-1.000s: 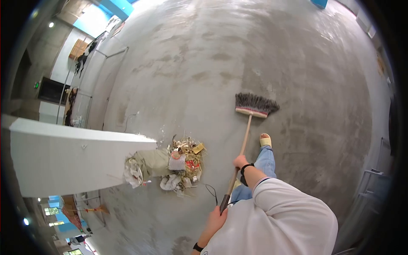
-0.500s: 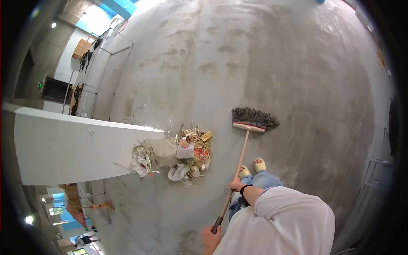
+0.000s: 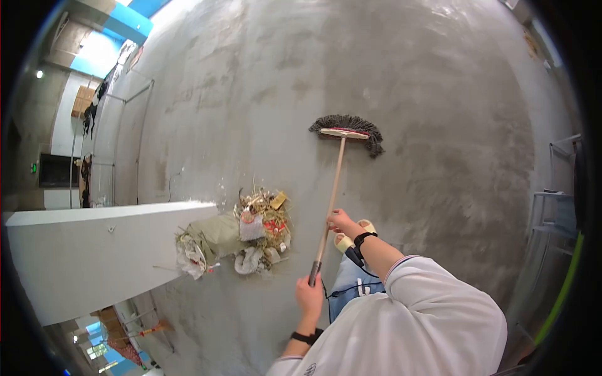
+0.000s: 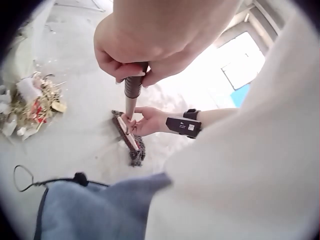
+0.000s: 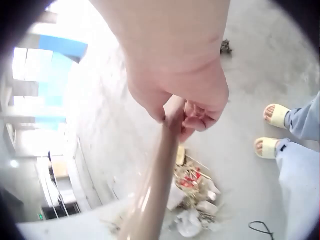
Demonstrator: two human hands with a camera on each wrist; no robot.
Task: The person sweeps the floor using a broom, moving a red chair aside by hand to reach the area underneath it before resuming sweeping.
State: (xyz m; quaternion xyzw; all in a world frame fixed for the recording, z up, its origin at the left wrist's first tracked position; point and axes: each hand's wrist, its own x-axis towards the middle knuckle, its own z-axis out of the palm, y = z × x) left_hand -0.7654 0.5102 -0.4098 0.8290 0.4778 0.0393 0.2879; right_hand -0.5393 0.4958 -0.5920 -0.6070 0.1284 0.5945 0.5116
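A long-handled mop (image 3: pixel 335 182) reaches out over the concrete floor, its dark grey strands (image 3: pixel 351 123) splayed against the ground and bent back at one end of the head. My left hand (image 3: pixel 309 294) grips the dark sleeve at the top of the handle. Lower down, my right hand (image 3: pixel 342 221) holds the pale shaft (image 5: pixel 159 175), thumb on one side and fingers curled on the other. In the left wrist view the mop head (image 4: pixel 131 134) appears beyond the right hand.
Left of the handle, a heap of straw and litter (image 3: pixel 266 229) lies against a rolled greenish sack (image 3: pixel 216 237) beside a white pillar (image 3: pixel 94 250). Two feet in yellow slippers (image 3: pixel 343 242) stand close to the shaft. Metal frames (image 3: pixel 555 213) line the right side.
The mop head came nearer to the feet, then moved farther out again, its strands now curving back. The feet, first one visible ahead, now stand close together. Both hands keep hold of the handle.
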